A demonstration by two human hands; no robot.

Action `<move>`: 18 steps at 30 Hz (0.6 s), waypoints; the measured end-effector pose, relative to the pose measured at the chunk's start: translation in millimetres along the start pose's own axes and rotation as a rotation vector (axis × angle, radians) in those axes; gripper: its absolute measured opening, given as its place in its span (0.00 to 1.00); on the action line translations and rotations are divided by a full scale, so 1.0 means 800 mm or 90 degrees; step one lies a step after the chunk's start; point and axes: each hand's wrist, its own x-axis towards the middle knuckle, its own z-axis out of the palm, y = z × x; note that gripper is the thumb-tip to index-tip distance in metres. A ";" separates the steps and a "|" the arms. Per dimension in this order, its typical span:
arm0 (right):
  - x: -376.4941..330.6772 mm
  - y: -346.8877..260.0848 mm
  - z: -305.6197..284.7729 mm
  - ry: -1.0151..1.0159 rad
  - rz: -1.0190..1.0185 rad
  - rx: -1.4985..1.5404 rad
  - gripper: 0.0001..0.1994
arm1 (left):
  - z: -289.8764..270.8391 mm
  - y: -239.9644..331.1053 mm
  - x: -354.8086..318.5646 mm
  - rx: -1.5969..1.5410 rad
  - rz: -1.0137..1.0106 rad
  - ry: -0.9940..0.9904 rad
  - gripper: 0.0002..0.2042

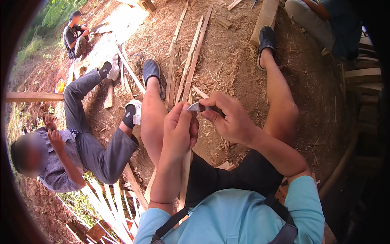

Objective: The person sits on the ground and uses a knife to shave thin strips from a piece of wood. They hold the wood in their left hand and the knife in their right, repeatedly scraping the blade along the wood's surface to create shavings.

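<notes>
My right hand is closed round the dark handle of a small knife. The short, curved metal blade of the knife points left, its tip at my left thumb. My left hand is closed on a narrow, pale wooden strip. Below that hand the strip runs down beside my left thigh. Its upper end is hard to separate from the strips on the ground. The two hands are close together above the gap between my knees, and the fingers partly hide the strip and the knife handle.
Long wooden strips and shavings lie on the dirt ground ahead. A thick plank is by my right foot. At left sits a person in grey trousers; another person sits farther off. More cut strips fan out at lower left.
</notes>
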 end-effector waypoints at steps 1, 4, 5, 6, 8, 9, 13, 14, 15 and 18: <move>0.002 0.001 -0.001 -0.005 -0.002 0.010 0.08 | 0.000 -0.001 0.000 0.017 0.014 0.000 0.12; 0.002 0.004 0.000 0.003 0.002 0.010 0.09 | 0.001 -0.002 0.002 0.025 0.011 0.007 0.12; 0.001 0.004 0.001 0.008 0.002 0.005 0.09 | 0.001 -0.002 0.002 0.034 0.022 0.003 0.12; 0.001 0.003 0.002 0.017 -0.001 -0.002 0.09 | 0.001 -0.003 0.000 0.043 0.034 -0.001 0.12; -0.001 0.002 0.003 0.032 -0.007 -0.017 0.09 | 0.001 -0.004 0.000 0.045 0.044 -0.003 0.12; -0.001 0.003 0.004 0.037 -0.013 -0.010 0.09 | 0.002 -0.004 0.000 0.039 0.043 -0.001 0.12; -0.001 0.005 0.010 0.061 -0.023 0.005 0.09 | 0.003 -0.001 -0.001 0.032 0.045 0.000 0.12; -0.001 0.004 0.011 0.067 -0.024 0.006 0.09 | 0.002 -0.001 -0.001 0.030 0.041 0.002 0.12; -0.001 0.005 0.013 0.077 -0.027 0.001 0.09 | 0.002 -0.001 -0.001 0.028 0.037 0.003 0.12; 0.000 0.006 0.017 0.100 -0.031 -0.018 0.09 | 0.000 0.000 0.000 0.026 0.034 0.006 0.12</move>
